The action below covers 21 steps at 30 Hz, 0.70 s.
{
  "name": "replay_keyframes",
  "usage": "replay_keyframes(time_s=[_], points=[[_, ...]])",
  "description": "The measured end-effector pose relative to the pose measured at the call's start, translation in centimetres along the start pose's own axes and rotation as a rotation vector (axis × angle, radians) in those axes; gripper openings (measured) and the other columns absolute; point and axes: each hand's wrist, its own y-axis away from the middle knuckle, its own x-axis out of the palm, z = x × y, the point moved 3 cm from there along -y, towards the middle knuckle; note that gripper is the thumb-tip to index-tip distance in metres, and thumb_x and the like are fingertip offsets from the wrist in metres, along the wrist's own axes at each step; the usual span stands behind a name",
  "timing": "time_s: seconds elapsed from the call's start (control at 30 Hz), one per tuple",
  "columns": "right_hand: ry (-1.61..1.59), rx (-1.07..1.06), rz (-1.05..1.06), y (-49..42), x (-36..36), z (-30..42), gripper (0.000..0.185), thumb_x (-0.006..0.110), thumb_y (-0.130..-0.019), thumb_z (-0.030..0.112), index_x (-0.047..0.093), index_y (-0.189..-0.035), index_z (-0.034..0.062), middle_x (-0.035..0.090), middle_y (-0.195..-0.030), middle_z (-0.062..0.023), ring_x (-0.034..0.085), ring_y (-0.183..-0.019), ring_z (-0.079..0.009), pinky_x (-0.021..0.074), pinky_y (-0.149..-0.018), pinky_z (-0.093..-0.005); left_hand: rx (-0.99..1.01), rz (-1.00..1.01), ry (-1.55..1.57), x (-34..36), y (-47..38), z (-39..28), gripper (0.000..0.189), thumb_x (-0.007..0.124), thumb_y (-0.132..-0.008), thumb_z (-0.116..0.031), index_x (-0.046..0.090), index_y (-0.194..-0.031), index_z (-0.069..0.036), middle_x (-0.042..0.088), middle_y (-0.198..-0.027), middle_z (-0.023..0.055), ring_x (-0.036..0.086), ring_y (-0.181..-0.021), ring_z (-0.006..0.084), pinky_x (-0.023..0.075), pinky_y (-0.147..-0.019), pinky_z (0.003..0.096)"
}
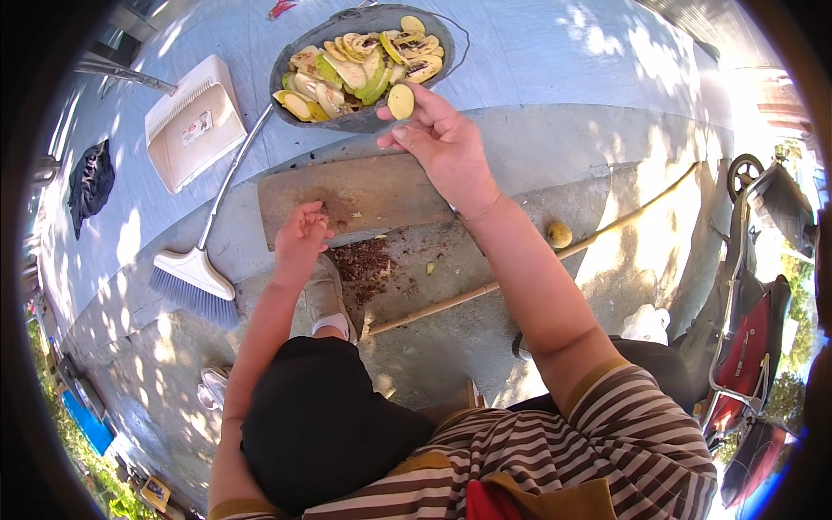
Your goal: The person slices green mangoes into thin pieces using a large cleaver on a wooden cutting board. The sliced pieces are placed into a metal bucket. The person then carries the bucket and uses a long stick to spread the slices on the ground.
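My right hand [448, 140] is raised at the near rim of a grey bucket [351, 121], a small pale-yellow slice [401, 101] held at its fingers. Inside the bucket lie many yellow and green slices [351, 70], some with dark brown spots. My left hand [302, 237] hovers over the left part of a wooden board [383, 185], fingers loosely curled and apart with nothing visible in them. Brown stains and small scraps mark the board. A thin dark edge by the board's right end is mostly hidden under my right forearm.
Reddish-brown crumbs [364, 266] cover the ground beside my shoe [323, 292]. A bamboo pole [442, 304] crosses behind my right forearm, near a round yellow-brown fruit [559, 234]. Leftward are a broom [195, 279] and a white dustpan [195, 123]. A red motorcycle [741, 351] stands right.
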Motion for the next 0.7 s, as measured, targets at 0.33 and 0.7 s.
replay_keyframes(time_s=[0.33, 0.7], points=[[0.097, -0.028, -0.078, -6.6, -2.8, 3.6, 0.057, 0.061, -0.099, 0.011, 0.042, -0.149, -0.0097, 0.061, -0.138, -0.0198, 0.066, -0.119, -0.0262, 0.0522, -0.099, -0.0372, -0.016, 0.068, -0.034, 1.4, 0.2, 0.7, 0.036, 0.057, -0.101, -0.011, 0.055, -0.135, -0.001, 0.067, -0.112, 0.0080, 0.071, -0.087, 0.0160, 0.0567, -0.068, 0.0271], [1.402, 1.141, -0.441, 9.3, -28.2, -10.6, 0.072, 0.080, -0.081, 0.043, 0.056, -0.142, 0.0136, 0.055, -0.146, -0.0120, 0.049, -0.138, -0.0296, 0.0367, -0.115, -0.0485, -0.037, 0.049, -0.049, 0.7, 0.5, 1.3, 0.034, 0.057, -0.101, -0.012, 0.057, -0.134, -0.005, 0.066, -0.110, 0.0046, 0.070, -0.090, 0.0149, 0.0543, -0.071, 0.0272]])
